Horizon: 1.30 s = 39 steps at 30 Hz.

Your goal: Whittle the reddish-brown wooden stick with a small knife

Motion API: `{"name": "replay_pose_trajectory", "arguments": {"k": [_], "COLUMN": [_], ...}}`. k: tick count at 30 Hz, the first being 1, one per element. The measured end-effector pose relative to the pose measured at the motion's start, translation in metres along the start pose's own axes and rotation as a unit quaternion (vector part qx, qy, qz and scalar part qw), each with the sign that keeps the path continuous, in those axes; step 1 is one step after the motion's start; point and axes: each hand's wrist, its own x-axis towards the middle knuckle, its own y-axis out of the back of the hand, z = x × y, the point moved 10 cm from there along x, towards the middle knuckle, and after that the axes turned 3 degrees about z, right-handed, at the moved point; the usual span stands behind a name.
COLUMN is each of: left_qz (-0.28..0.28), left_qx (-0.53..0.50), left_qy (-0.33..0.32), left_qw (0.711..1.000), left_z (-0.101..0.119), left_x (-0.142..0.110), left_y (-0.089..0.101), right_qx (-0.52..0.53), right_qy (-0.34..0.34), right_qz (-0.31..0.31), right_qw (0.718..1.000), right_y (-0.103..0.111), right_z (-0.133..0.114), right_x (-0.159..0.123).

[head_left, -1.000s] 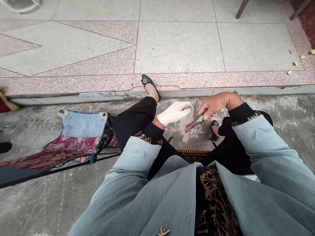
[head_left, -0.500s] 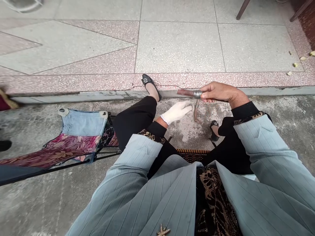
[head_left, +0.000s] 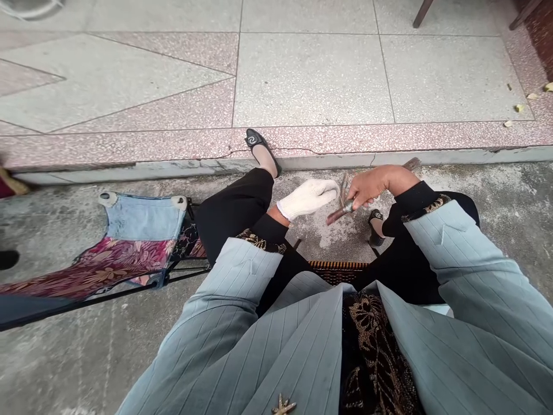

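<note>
A tiled step [head_left: 311, 80] (cracked) lies beyond the hands [head_left: 307, 199], a floral lounger [head_left: 129, 253] leftward.

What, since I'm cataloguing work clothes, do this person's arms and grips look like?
The sleeves are pale blue-grey with fine stripes, worn over black cuffs with gold patterning. The left grip wears a white glove; the right grip is bare.

The glove [head_left: 307, 197] is plain off-white, the stick [head_left: 344, 185] dull brown, the tool [head_left: 335, 217] reddish brown with a silvery band. Jacket [head_left: 268, 346]'s pale grey-blue with thin stripes, blouse [head_left: 367, 328] black with gold florals. Chair [head_left: 133, 251] mixes faded denim blue and magenta flowers, and the floor tiles [head_left: 315, 75] go pale grey beside speckled pink.
</note>
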Motion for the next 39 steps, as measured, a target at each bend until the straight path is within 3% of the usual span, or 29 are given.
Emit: {"name": "replay_pose_trajectory", "arguments": {"k": [3, 5, 8, 10, 13, 18, 21, 24, 28, 30, 32, 35, 37, 39], "left_qz": [0.001, 0.024, 0.041, 0.024, -0.006, -0.020, -0.029, -0.050, -0.074, -0.060, -0.008, 0.051, 0.024, -0.016], "left_qx": [-0.046, -0.076, -0.091, -0.088, -0.076, -0.014, 0.038, 0.091, 0.060, -0.009, -0.084, -0.156, -0.156, -0.134], "left_qy": [0.008, 0.023, 0.064, 0.072, 0.051, 0.030, 0.009, -0.007, -0.046, -0.046, -0.020, 0.034, 0.043, 0.030], "left_qw": [0.999, 0.997, 0.993, 0.993, 0.996, 0.999, 0.999, 0.995, 0.994, 0.997, 0.996, 0.986, 0.987, 0.990], "left_z": [-0.005, -0.010, -0.017, -0.013, 0.002, 0.005, 0.001, -0.001, 0.008, 0.010, 0.005, -0.006, -0.003, 0.005], "left_x": [0.001, 0.002, 0.004, 0.004, 0.005, 0.005, 0.006, 0.005, 0.000, 0.000, 0.001, 0.002, 0.002, 0.001], "left_y": [0.002, 0.006, 0.007, 0.003, -0.001, -0.005, -0.011, -0.017, -0.017, -0.009, 0.004, 0.016, 0.010, 0.002], "right_qx": [0.116, 0.166, 0.226, 0.249, 0.237, 0.063, -0.089, -0.153, -0.028, 0.066, 0.150, 0.265, 0.292, 0.271], "right_qy": [0.114, 0.150, 0.155, 0.133, 0.070, -0.070, -0.137, -0.134, 0.006, 0.086, 0.142, 0.159, 0.128, 0.056], "right_qz": [-0.013, 0.053, 0.203, 0.279, 0.338, 0.376, 0.317, 0.192, -0.002, -0.013, 0.074, 0.305, 0.425, 0.485], "right_qw": [0.987, 0.973, 0.940, 0.918, 0.908, 0.922, 0.934, 0.960, 1.000, 0.994, 0.976, 0.901, 0.847, 0.830], "right_y": [0.003, 0.023, 0.058, 0.072, 0.080, 0.083, 0.072, 0.043, -0.001, 0.001, 0.025, 0.076, 0.096, 0.103], "right_z": [-0.021, -0.023, -0.010, 0.001, 0.014, 0.023, 0.021, 0.017, -0.003, -0.018, -0.025, -0.012, 0.007, 0.027], "right_x": [-0.014, -0.027, -0.045, -0.053, -0.053, -0.043, -0.026, -0.004, -0.002, -0.018, -0.038, -0.070, -0.085, -0.085]}}
